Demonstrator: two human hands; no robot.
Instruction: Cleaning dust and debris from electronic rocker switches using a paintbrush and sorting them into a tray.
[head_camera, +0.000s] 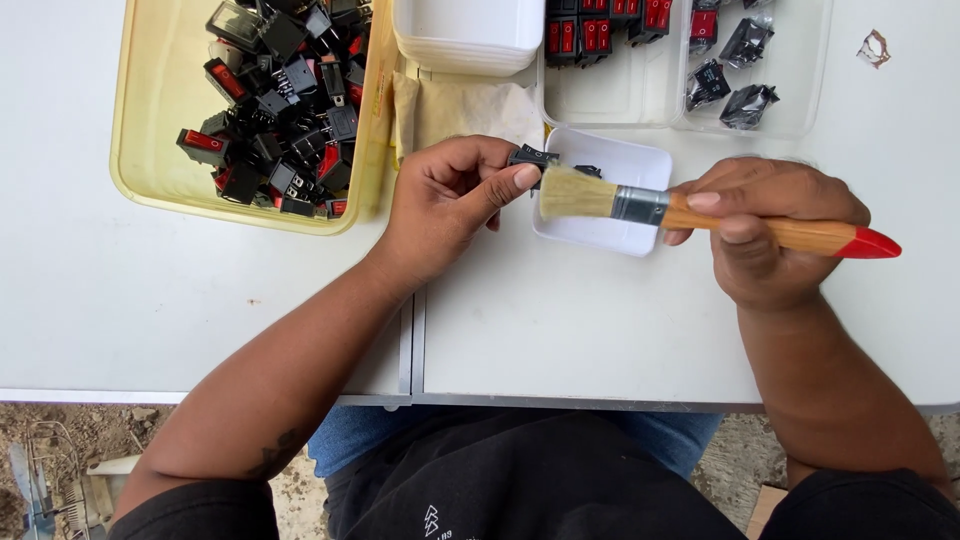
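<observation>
My left hand (450, 195) pinches a small black rocker switch (532, 157) between thumb and fingers, over the left edge of a small white tray (640, 165). My right hand (765, 225) grips a paintbrush (700, 212) with a wooden handle, red tip and metal ferrule. Its pale bristles point left and touch the switch. Another black part lies in the white tray just behind the bristles.
A yellow tub (150, 110) at the back left holds several black and red rocker switches. A white container (470, 40) stands at the back centre, with a tan cloth (455, 110) below it. A clear tray (640, 95) at the back right holds rows of switches and bagged ones.
</observation>
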